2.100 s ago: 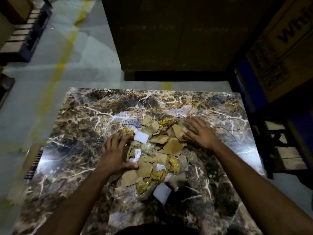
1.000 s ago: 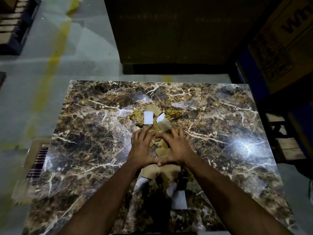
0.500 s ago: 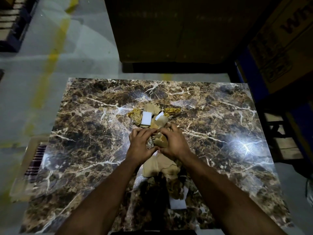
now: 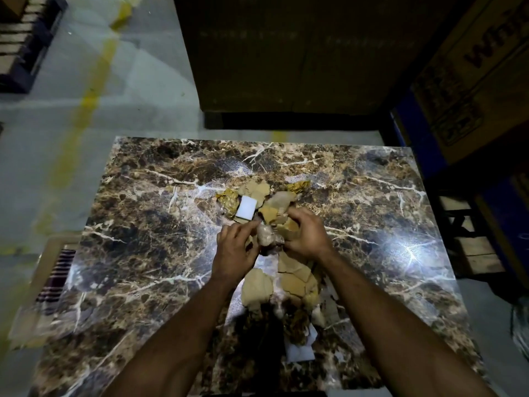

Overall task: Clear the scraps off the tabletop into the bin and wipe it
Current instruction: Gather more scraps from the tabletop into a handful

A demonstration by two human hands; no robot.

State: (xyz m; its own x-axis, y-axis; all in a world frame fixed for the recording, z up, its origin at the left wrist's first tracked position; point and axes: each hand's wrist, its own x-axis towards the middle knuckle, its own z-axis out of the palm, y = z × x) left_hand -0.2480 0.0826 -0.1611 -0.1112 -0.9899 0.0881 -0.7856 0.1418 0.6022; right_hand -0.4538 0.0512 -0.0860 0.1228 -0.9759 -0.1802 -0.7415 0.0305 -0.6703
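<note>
A marbled brown tabletop [image 4: 148,239] carries a pile of scraps: brown cardboard pieces [image 4: 257,285], gold foil bits [image 4: 229,203] and white rectangles [image 4: 245,212]. My left hand [image 4: 233,252] and my right hand [image 4: 307,236] meet at the table's middle, fingers curled around a bunch of scraps [image 4: 269,237] held between them. More scraps lie beyond the hands and below my wrists, and a white piece [image 4: 299,352] sits near the front edge.
A cardboard box with a striped cloth [image 4: 54,277] sits on the floor left of the table. A large dark carton [image 4: 286,53] stands behind the table. Printed boxes [image 4: 472,67] and a wooden pallet [image 4: 475,250] line the right side.
My hands swept the spread-out scraps together into a narrow pile at the centre, then curled around a bunch of them and raised it slightly off the table.
</note>
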